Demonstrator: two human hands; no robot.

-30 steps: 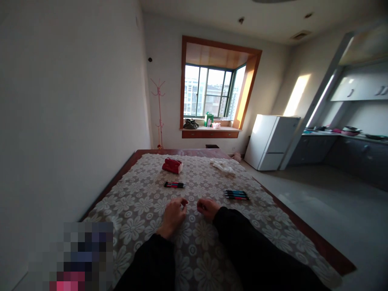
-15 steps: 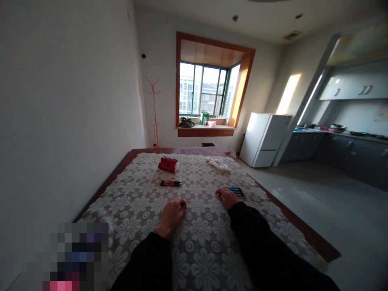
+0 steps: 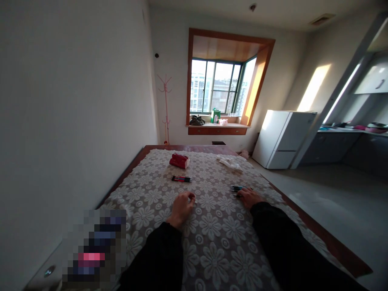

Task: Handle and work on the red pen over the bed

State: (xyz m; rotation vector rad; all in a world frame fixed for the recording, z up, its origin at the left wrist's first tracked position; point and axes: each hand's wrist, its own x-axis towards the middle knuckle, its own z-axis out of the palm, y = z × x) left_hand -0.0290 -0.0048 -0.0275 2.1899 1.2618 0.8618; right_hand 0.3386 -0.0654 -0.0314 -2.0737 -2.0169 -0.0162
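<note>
My right hand (image 3: 250, 198) is at a small group of dark and blue pens (image 3: 237, 188) on the right of the tablecloth. Its fingers are bent, and the fingertips close on a dark pen at the near side of the group; the hand partly hides the pens. My left hand (image 3: 182, 205) rests on the lace tablecloth (image 3: 209, 226) with its fingers curled in and nothing visible in them. Beyond it lie several red and black pens (image 3: 182, 179) side by side. A red pencil case (image 3: 179, 161) sits farther back.
A crumpled white plastic bag (image 3: 230, 163) lies at the table's far right. The brown table edge (image 3: 342, 252) runs along the right. A wall (image 3: 91, 101) stands close on the left. Behind are a pink coat rack (image 3: 165, 105), a window sill with items and a white fridge (image 3: 280, 139).
My right hand has moved right, from the left end of the blue pens to over their right part. My left hand stays about where it was on the cloth. The view has turned left.
</note>
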